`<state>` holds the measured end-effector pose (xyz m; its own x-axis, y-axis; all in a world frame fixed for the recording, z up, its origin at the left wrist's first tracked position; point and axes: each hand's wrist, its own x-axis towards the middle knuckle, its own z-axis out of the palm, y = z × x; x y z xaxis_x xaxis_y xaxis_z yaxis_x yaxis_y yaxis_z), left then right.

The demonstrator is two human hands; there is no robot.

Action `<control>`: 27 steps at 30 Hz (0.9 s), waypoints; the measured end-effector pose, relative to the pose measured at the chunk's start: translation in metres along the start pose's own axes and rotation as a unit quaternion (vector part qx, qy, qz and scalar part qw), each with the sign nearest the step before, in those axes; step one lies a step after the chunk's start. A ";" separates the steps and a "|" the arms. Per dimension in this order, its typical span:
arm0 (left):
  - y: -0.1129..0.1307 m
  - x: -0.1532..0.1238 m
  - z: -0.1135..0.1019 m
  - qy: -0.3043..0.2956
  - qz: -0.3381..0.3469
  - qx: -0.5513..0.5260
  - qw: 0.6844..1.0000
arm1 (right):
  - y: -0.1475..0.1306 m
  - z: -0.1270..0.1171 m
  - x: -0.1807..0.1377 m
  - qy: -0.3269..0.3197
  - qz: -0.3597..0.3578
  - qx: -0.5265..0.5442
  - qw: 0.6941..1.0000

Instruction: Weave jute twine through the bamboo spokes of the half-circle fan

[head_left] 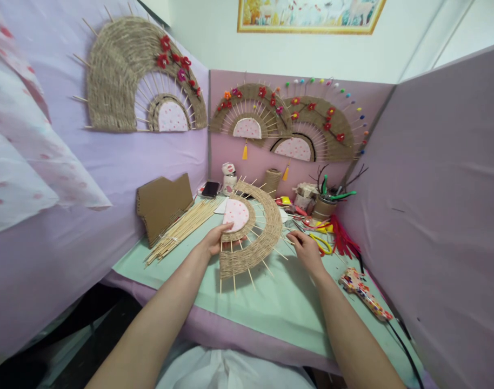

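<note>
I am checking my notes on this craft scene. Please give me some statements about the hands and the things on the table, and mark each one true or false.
1. The left hand holds the woven fan by its inner edge. True.
2. The right hand holds the glue gun. False: the glue gun lies alone on the table, near the right forearm.
3. A bundle of sticks lies left of the fan. True.
4. The piece of cardboard lies flat in the middle of the table. False: it stands leaning at the left wall.
5. Finished fans hang on the back wall. True.
</note>
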<state>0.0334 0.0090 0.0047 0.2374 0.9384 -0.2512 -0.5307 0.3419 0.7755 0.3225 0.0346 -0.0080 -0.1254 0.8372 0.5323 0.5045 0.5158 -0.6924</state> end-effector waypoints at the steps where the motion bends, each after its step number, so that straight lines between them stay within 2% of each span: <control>1: 0.000 0.000 0.000 -0.002 -0.001 -0.002 1.000 | 0.000 0.000 0.000 -0.001 0.002 0.005 1.000; 8: -0.001 0.000 -0.002 -0.019 -0.007 0.000 1.000 | -0.006 -0.001 -0.002 0.015 0.021 0.036 0.999; 17: -0.002 0.000 -0.005 -0.035 -0.023 0.042 0.998 | -0.004 -0.003 -0.002 -0.003 0.052 0.075 0.996; 20: -0.001 -0.001 -0.004 -0.025 -0.020 0.051 0.998 | -0.003 -0.005 -0.001 0.013 0.040 0.053 0.998; 27: 0.000 -0.004 0.000 0.016 -0.019 0.070 0.997 | -0.005 -0.012 0.002 0.074 -0.042 -0.022 0.996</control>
<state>0.0321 0.0054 0.0057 0.2285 0.9266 -0.2987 -0.4018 0.3692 0.8380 0.3300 0.0314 0.0024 -0.0432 0.7540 0.6555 0.5343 0.5719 -0.6225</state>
